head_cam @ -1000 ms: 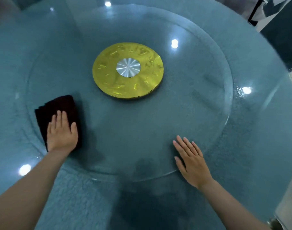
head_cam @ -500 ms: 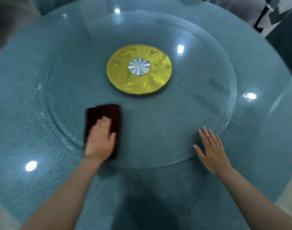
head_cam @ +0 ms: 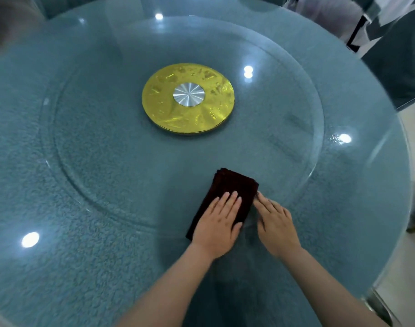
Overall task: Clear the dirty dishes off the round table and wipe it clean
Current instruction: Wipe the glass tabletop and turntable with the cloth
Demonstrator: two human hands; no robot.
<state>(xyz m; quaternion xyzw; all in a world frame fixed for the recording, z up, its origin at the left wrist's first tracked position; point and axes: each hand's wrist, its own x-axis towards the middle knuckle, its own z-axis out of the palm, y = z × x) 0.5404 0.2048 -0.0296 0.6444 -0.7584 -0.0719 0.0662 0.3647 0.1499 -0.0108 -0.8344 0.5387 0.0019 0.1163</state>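
A folded dark maroon cloth (head_cam: 235,187) lies on the glass turntable (head_cam: 95,142) of the round blue-green glass table (head_cam: 36,267), near its front edge. My left hand (head_cam: 218,223) presses flat on the cloth's near half with straight fingers. My right hand (head_cam: 276,223) lies flat on the glass just right of the cloth, its fingertips touching the cloth's right edge. No dishes are in view on the table.
A gold disc with a silver hub (head_cam: 188,97) sits at the turntable's centre. Ceiling lights reflect as bright spots in the glass. Dark furniture (head_cam: 395,55) stands beyond the table at the upper right, and pale floor (head_cam: 412,267) shows at the right.
My left hand has slid the cloth from the turntable's left side rightward along the front. My right hand has stayed flat on the glass, and the cloth now touches it.
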